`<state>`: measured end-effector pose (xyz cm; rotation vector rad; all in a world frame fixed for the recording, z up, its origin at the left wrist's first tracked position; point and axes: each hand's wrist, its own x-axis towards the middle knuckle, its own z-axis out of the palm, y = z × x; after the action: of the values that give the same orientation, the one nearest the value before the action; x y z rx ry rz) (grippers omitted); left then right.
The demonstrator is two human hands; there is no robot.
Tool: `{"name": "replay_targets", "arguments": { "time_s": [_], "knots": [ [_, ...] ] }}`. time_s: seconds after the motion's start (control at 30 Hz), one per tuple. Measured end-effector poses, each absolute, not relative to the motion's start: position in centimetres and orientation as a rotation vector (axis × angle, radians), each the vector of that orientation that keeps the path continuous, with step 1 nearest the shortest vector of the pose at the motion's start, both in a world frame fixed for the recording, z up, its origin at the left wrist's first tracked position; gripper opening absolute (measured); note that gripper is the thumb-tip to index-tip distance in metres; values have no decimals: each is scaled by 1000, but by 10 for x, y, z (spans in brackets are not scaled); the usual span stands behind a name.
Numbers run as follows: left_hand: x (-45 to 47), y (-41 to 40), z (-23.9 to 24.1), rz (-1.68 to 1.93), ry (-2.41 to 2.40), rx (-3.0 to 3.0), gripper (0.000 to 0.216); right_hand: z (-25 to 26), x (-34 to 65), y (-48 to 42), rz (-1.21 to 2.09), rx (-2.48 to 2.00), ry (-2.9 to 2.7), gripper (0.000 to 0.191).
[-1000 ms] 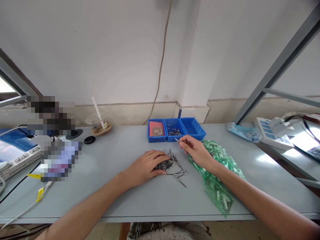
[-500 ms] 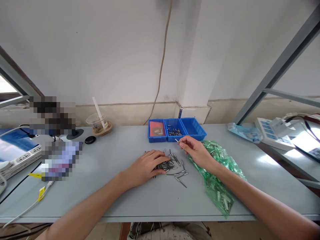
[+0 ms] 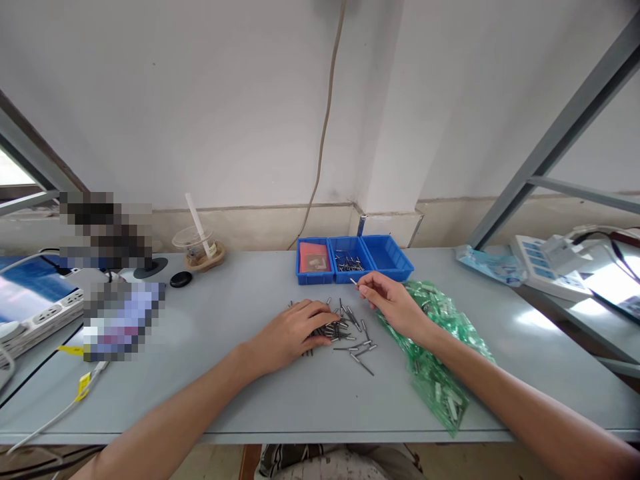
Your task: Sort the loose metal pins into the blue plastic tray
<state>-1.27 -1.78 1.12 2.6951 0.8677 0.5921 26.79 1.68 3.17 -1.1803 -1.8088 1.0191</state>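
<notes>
My left hand (image 3: 299, 332) rests over a loose pile of small metal pins (image 3: 332, 330), thumb and fingers apart, covering part of the pile. Each pin looks like a thin dark shaft with a thicker silver end. Just in front of the blue bins, my right hand (image 3: 393, 301) pinches a single metal pin (image 3: 353, 281) between thumb and fingertips; its tip points up and left. Similar pins (image 3: 349, 264) lie inside the middle blue bin (image 3: 338, 277). Under and beside my right forearm spread green plastic bags (image 3: 434, 373) with small parts inside.
The left blue bin (image 3: 315, 279) holds a red packet; the right blue bin (image 3: 386, 252) stands beside the middle one. A clear cup (image 3: 193, 240) and black round lid (image 3: 181, 279) are at the back left. Power strips (image 3: 55, 312) and cables edge the desk; a blue packet (image 3: 490, 265) lies right.
Almost nothing differs. Both hands keep their places, my right still pinching the pin and my left still over the pile.
</notes>
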Motion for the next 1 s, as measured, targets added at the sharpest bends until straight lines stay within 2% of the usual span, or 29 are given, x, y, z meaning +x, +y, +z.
{"name": "replay_targets", "arguments": {
  "time_s": [1.0],
  "knots": [
    [-12,-18,12,574,908,2728,45,31,269,17,1028,-1190,-1823,25]
  ]
}}
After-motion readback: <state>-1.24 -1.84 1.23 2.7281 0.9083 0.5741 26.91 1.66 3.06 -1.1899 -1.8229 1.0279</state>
